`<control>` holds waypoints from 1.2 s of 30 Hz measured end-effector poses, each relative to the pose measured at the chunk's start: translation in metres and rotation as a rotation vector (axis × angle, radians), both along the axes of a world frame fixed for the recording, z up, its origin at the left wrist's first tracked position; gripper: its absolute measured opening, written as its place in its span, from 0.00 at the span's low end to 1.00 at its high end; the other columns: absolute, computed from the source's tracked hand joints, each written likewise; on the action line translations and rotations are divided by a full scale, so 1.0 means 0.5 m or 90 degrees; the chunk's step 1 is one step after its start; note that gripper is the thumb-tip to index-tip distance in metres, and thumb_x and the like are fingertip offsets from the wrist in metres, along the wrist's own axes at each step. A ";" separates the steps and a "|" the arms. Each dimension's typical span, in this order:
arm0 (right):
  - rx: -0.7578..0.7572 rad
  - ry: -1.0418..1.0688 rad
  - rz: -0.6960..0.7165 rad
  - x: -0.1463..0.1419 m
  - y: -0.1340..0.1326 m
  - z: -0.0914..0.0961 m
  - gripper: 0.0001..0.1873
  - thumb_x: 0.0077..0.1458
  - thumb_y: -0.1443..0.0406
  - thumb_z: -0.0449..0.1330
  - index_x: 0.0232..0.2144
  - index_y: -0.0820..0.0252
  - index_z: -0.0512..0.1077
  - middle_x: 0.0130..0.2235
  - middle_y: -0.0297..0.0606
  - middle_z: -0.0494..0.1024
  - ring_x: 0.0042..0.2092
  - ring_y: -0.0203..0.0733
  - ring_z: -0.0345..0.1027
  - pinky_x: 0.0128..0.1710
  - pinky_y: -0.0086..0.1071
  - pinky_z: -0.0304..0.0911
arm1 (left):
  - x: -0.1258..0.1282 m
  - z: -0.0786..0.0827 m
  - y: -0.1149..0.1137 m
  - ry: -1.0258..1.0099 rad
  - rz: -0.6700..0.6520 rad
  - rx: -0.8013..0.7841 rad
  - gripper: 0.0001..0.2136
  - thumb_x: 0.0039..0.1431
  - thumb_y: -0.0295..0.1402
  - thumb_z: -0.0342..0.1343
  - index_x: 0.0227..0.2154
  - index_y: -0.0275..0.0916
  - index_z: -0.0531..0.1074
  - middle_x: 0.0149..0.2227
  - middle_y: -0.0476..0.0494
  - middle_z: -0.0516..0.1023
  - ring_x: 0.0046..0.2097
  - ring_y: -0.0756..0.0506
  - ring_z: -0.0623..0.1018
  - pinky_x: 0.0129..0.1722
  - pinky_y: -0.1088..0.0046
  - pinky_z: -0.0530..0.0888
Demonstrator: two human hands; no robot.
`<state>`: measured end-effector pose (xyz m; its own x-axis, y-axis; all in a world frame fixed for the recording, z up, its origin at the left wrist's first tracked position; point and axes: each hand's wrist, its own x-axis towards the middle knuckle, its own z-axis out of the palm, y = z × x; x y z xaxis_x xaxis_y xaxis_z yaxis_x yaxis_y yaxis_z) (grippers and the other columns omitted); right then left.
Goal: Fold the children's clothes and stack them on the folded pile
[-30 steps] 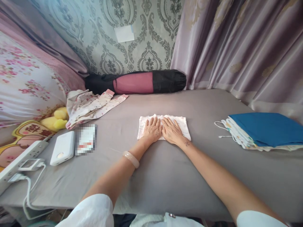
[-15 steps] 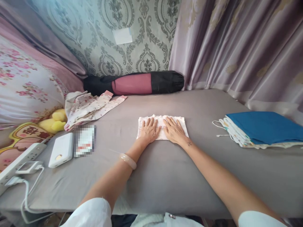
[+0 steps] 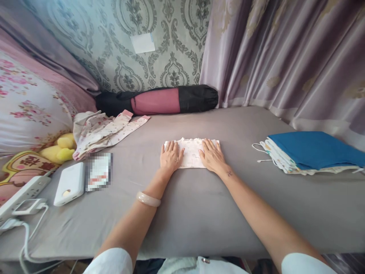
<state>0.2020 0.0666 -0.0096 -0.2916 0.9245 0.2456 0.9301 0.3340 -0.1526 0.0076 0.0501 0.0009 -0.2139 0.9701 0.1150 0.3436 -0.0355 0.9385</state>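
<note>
A folded piece of pale pink patterned clothing [image 3: 190, 153] lies flat as a small rectangle on the grey sheet. On its left end rests my left hand [image 3: 171, 156], palm down with the fingers stretched out. My right hand [image 3: 212, 154] lies flat on the right end, its fingers also straight. The middle of the folded garment shows between the two hands; the ends are partly covered by them. Neither hand grips anything.
Left stand patterned children's clothes [image 3: 105, 131], a white power bank [image 3: 70, 184], a blurred packet [image 3: 99, 172], a yellow plush [image 3: 61, 148] and a power strip [image 3: 24, 196]. A black-and-pink rolled bag [image 3: 155, 101] lies along the wall. Right is a stack topped by blue cloth [image 3: 316, 150].
My hands have slid apart over the folded garment, the left toward its left end and the right toward its right end. The whole view has shifted slightly.
</note>
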 end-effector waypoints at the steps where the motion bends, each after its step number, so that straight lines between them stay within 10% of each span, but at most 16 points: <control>1: -0.013 0.001 -0.003 0.001 0.001 -0.002 0.32 0.65 0.58 0.39 0.64 0.72 0.56 0.67 0.51 0.54 0.68 0.51 0.44 0.67 0.48 0.35 | -0.004 -0.002 0.001 0.019 -0.001 -0.007 0.13 0.54 0.32 0.61 0.44 0.44 0.73 0.64 0.42 0.62 0.70 0.39 0.47 0.68 0.59 0.41; 27: -0.079 0.059 -0.101 0.050 0.016 -0.016 0.35 0.64 0.56 0.37 0.64 0.74 0.54 0.68 0.54 0.51 0.68 0.53 0.42 0.66 0.49 0.39 | -0.051 -0.032 0.017 0.206 0.007 -0.053 0.22 0.60 0.41 0.54 0.56 0.41 0.65 0.68 0.36 0.53 0.70 0.39 0.45 0.67 0.55 0.40; 36: 0.023 0.003 -0.048 0.022 0.006 0.003 0.34 0.65 0.57 0.36 0.64 0.77 0.55 0.67 0.55 0.52 0.68 0.52 0.42 0.67 0.47 0.36 | -0.024 -0.021 0.009 0.292 0.000 0.083 0.24 0.62 0.45 0.49 0.57 0.39 0.67 0.66 0.40 0.59 0.70 0.37 0.49 0.68 0.55 0.44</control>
